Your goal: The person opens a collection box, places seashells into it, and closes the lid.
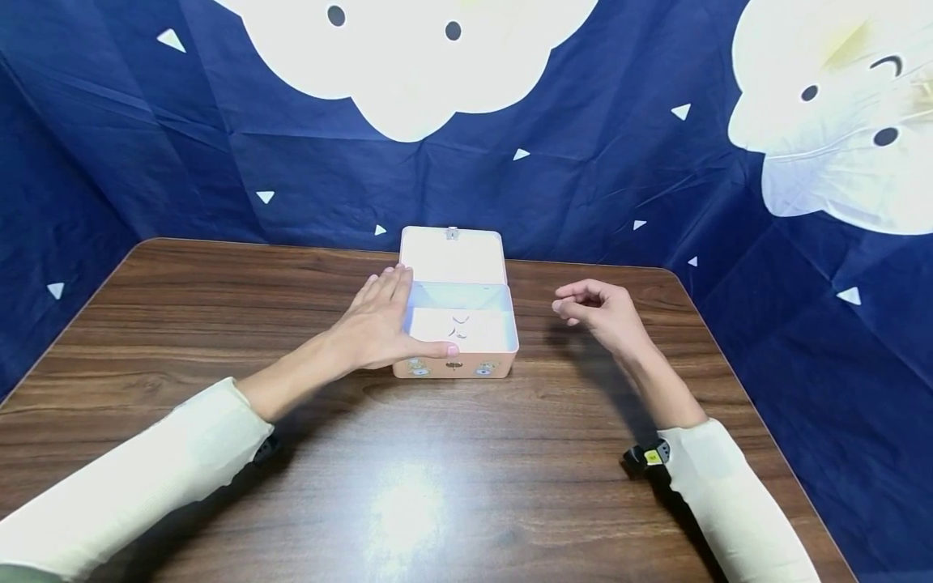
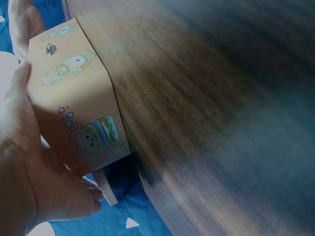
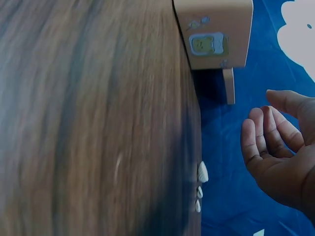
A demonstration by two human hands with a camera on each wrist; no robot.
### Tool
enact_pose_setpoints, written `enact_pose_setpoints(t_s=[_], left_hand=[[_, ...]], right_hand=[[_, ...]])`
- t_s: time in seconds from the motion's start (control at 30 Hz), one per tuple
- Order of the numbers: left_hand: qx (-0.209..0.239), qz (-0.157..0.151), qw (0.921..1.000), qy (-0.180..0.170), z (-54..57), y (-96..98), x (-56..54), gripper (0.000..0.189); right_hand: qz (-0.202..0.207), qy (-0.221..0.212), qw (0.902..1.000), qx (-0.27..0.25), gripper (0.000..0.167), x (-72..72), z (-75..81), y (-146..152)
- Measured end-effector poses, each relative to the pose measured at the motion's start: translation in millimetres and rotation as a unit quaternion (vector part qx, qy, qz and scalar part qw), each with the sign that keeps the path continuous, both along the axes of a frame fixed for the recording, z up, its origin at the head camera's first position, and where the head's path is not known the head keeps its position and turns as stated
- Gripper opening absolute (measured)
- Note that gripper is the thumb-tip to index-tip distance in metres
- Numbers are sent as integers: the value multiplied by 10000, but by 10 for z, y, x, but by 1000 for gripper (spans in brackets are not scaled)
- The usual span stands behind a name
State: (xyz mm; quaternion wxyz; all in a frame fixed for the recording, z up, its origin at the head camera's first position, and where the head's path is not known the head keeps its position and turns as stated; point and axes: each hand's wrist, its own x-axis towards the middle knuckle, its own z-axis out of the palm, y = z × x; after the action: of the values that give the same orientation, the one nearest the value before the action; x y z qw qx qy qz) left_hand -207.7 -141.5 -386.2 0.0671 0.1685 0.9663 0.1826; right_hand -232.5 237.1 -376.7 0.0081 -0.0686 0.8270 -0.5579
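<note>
A peach-coloured tin box with cartoon bear pictures stands on the table, its lid swung back and a metal clasp on the lid's edge. Along the box's left side lies my left hand, fingers straight and thumb stretched over the front rim. In the left wrist view the decorated side of the box shows beside that hand. Thin dark curved marks show on the pale floor inside the box. Apart from the box, to its right, my right hand hovers over the table with loosely curled fingers, holding nothing.
The brown wood-grain table carries a bright light reflection near its front. A dark blue curtain with white clouds and small triangles hangs behind and at the sides. A black wrist camera sits under the right sleeve.
</note>
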Motion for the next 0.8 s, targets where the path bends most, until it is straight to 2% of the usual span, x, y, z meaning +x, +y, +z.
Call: enact_pose_setpoints(t_s=[0.17,0.43,0.8], left_hand=[[7,-20,10000,16,6,-5,0,157],[-11,-63,10000,60,16,-15,-21,156],[-17,-42,10000,69,16,1,-26,154]], right_hand=[[-53,-11,9999,-105,39,-24,-20,103],[-245,-18,9997,46,37,-119,-68,293],[-529,-451,9975,147,42,-262,-151,566]])
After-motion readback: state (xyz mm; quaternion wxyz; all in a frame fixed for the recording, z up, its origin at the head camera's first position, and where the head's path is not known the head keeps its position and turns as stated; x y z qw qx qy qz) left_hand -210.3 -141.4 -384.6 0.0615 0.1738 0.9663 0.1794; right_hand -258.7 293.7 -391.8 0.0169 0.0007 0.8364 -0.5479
